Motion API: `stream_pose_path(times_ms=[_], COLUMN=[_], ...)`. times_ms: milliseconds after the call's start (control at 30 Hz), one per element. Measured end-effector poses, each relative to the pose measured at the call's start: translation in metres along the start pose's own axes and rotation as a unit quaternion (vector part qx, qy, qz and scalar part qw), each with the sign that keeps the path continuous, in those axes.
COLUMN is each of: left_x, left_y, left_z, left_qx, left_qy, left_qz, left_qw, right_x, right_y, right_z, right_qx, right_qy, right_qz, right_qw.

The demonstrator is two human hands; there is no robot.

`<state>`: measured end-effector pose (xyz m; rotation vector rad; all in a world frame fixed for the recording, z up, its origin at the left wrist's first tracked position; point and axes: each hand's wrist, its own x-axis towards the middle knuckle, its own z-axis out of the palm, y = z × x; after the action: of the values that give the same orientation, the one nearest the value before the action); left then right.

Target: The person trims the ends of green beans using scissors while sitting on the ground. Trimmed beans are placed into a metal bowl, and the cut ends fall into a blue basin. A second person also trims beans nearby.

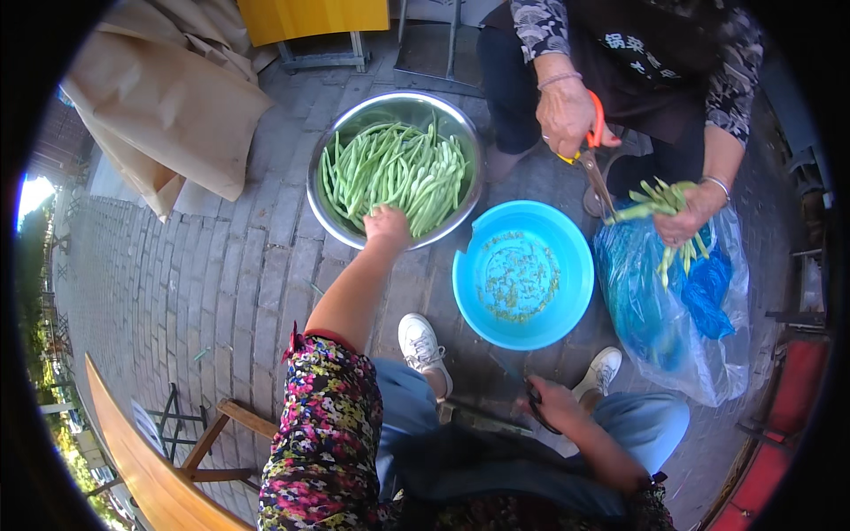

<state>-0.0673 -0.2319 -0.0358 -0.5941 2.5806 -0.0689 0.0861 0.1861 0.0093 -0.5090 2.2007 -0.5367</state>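
Note:
My left hand (387,226) rests on the near edge of a pile of green beans (398,166) in a shiny stainless steel bowl (325,212). Its fingertips are partly hidden, so whether it grips any beans is unclear. Low over my lap, my right hand (559,405) holds scissors with black handles (533,398); their blades are blurred against the dark ground. A light blue plastic basin (576,312), with a broken notch in its rim, stands between the bowl and a plastic bag. Small green trimmings (521,279) lie scattered over its bottom.
Opposite me a person's hand (568,116) holds orange-handled scissors (593,159), their tips at beans in the other hand (684,212). Beneath is a clear bag (717,372) with blue plastic (704,292). Brown paper (179,113), a wooden stool (226,425) and a yellow tabletop (312,20) surround the brick paving.

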Motion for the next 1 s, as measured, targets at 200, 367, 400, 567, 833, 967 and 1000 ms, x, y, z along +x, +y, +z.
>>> stream_pose_path(times_ms=[200,367,400,567,833,967,1000], left_x=[-0.115,-0.219,-0.235,-0.275,-0.269,-0.227,-0.221], left_y=[0.078,0.18,0.201,0.342,0.541,0.597,0.605], left_z=[0.011,-0.013,-0.017,-0.06,-0.059,-0.055,-0.054], left_qx=[0.049,0.015,-0.026,-0.137,-0.03,0.018,0.119], left_qy=[-0.17,-0.082,-0.059,0.057,0.241,0.221,0.133], left_qz=[0.275,0.489,0.52,0.664,0.561,0.563,0.569], left_qw=[0.945,0.868,0.852,0.733,0.792,0.796,0.803], right_x=[-0.059,-0.128,-0.142,-0.195,-0.207,-0.193,-0.191], right_y=[-0.011,0.004,0.017,0.1,0.215,0.212,0.212], right_z=[-0.033,-0.054,-0.062,-0.137,-0.16,-0.166,-0.171], right_qx=[0.131,0.504,0.531,0.494,0.334,0.35,0.346], right_qy=[0.077,0.311,0.338,0.633,0.749,0.717,0.717], right_qz=[-0.051,-0.164,-0.14,-0.062,0.1,0.076,0.072], right_qw=[0.987,0.789,0.765,0.593,0.563,0.598,0.601])
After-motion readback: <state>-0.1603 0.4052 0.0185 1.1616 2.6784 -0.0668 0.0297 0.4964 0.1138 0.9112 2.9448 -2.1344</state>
